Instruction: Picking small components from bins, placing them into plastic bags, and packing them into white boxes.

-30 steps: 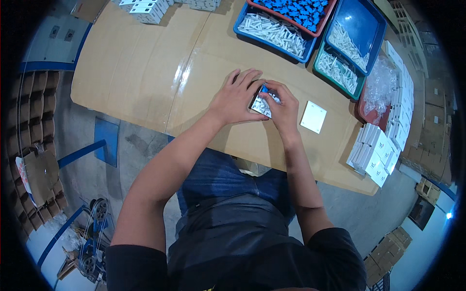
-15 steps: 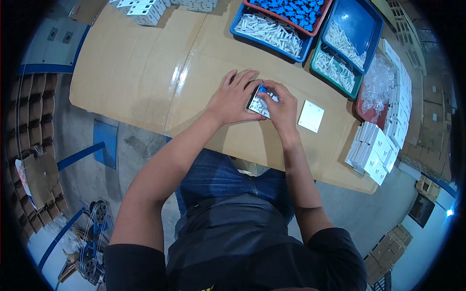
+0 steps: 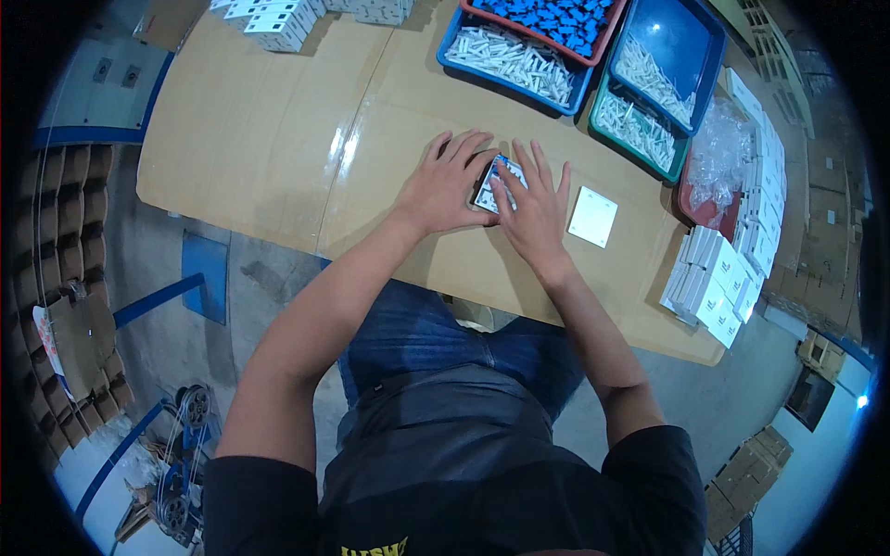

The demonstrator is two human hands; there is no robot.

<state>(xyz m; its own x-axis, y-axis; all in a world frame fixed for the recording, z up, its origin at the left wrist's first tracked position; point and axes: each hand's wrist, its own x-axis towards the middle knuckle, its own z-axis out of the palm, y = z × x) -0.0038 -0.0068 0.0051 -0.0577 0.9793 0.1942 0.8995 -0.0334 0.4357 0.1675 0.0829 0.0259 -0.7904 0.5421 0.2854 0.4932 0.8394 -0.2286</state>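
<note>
A small open box (image 3: 483, 197) lies on the table between my hands, with white and blue pieces inside. My left hand (image 3: 445, 185) braces it from the left, its thumb at the near edge and its fingers by the far edge. Over the box's right part is my right hand (image 3: 533, 206), fingers spread, with the thumb and a finger reaching onto the contents; it grips nothing that I can see. These fingers hide part of the inside. A flat white square lid (image 3: 593, 218) rests just right of my right hand.
Beyond my hands stand a red tray of blue pieces (image 3: 547, 20), a blue tray of white sticks (image 3: 508, 65) and a green tray of white sticks (image 3: 635, 130). At right are clear plastic bags (image 3: 721, 157) and stacked white boxes (image 3: 709, 283). More boxes (image 3: 278, 28) sit far left.
My right hand's fingers have gone from curled together at the box to spread out over it. The left hand still braces the box.
</note>
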